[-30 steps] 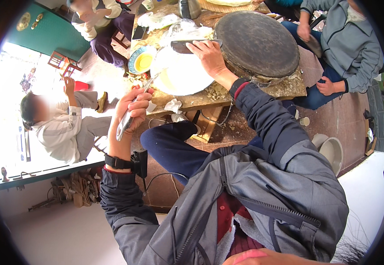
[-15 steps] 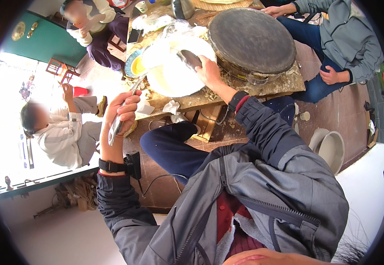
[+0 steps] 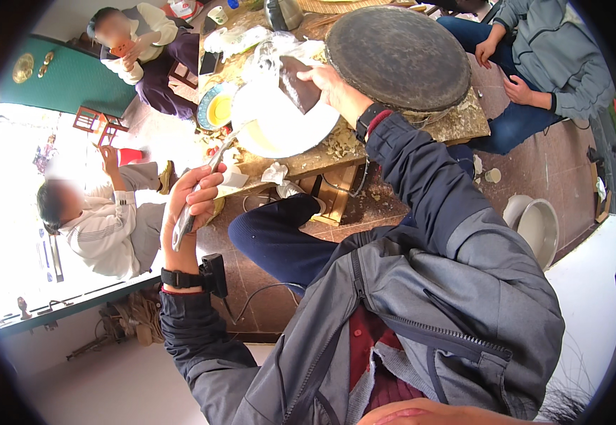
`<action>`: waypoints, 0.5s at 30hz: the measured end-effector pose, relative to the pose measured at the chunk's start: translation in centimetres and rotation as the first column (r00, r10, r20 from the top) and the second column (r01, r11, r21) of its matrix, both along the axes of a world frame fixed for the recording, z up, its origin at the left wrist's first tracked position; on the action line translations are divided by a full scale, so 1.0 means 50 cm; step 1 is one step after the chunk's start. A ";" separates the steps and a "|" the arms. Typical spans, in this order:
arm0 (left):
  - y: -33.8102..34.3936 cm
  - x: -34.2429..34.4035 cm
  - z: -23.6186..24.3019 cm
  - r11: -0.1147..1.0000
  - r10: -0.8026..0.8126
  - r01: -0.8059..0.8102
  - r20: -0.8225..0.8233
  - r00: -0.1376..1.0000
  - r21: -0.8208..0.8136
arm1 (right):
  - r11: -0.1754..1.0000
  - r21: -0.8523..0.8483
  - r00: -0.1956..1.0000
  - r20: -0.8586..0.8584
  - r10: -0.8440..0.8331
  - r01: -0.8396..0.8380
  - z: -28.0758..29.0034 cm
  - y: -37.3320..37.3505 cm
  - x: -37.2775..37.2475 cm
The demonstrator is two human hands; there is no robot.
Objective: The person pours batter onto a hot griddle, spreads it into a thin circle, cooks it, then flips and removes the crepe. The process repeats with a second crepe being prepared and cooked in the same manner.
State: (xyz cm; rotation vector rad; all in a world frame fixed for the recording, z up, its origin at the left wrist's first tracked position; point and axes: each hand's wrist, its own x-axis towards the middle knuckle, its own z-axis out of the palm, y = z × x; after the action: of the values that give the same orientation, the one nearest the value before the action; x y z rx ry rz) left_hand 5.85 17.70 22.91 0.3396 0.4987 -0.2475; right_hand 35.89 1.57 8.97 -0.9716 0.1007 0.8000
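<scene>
My left hand (image 3: pixel 196 197) is closed round a long metal-handled utensil (image 3: pixel 217 157). Its handle slants up toward the basin, and its far end is lost in glare. My right hand (image 3: pixel 338 91) grips a dark flat scraper (image 3: pixel 297 86) by one edge, above the white basin (image 3: pixel 274 145). Bright light washes out the basin's contents. To the right stands a round dark griddle (image 3: pixel 396 58), close to my right hand. A blue-rimmed bowl (image 3: pixel 209 120) with yellow liquid sits left of the basin.
Scraps litter the wooden table (image 3: pixel 457 124). Clear plastic bags (image 3: pixel 241 41), a phone (image 3: pixel 210 62) and a metal kettle (image 3: pixel 283 13) lie behind the basin. People sit at the left, far left and right. Pale basins (image 3: pixel 538 230) rest low at the right.
My right hand has lifted a little up and to the left with the scraper, which now shows its broad face. My left hand has dipped slightly, still holding the utensil.
</scene>
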 end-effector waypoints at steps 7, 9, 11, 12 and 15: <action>-0.005 0.020 -0.020 0.997 -0.054 0.053 0.001 0.999 0.052 | 0.842 -0.417 0.153 0.909 0.388 0.341 0.038 -0.009 -0.018; -0.010 0.028 -0.024 0.998 -0.031 0.031 -0.004 1.000 0.050 | 0.800 -0.394 -0.141 0.854 0.501 0.453 0.035 -0.021 -0.044; -0.016 0.032 -0.023 1.000 -0.009 0.009 0.008 1.000 0.019 | 0.853 -0.111 -0.534 0.736 0.415 0.510 0.023 -0.033 -0.074; -0.017 0.033 -0.022 1.000 0.006 -0.006 0.018 1.000 0.000 | 0.847 -0.094 -0.542 0.730 0.415 0.523 0.016 -0.040 -0.087; -0.023 0.038 -0.021 0.999 0.018 -0.017 0.018 1.000 -0.031 | 0.804 -0.106 -0.525 0.706 0.475 0.585 -0.009 -0.060 -0.122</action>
State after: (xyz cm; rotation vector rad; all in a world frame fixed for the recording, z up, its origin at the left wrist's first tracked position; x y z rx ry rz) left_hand 7.77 16.57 21.86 0.3067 0.4789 -0.2348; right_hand 29.78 -1.43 8.53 -2.0302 -1.4746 -0.8920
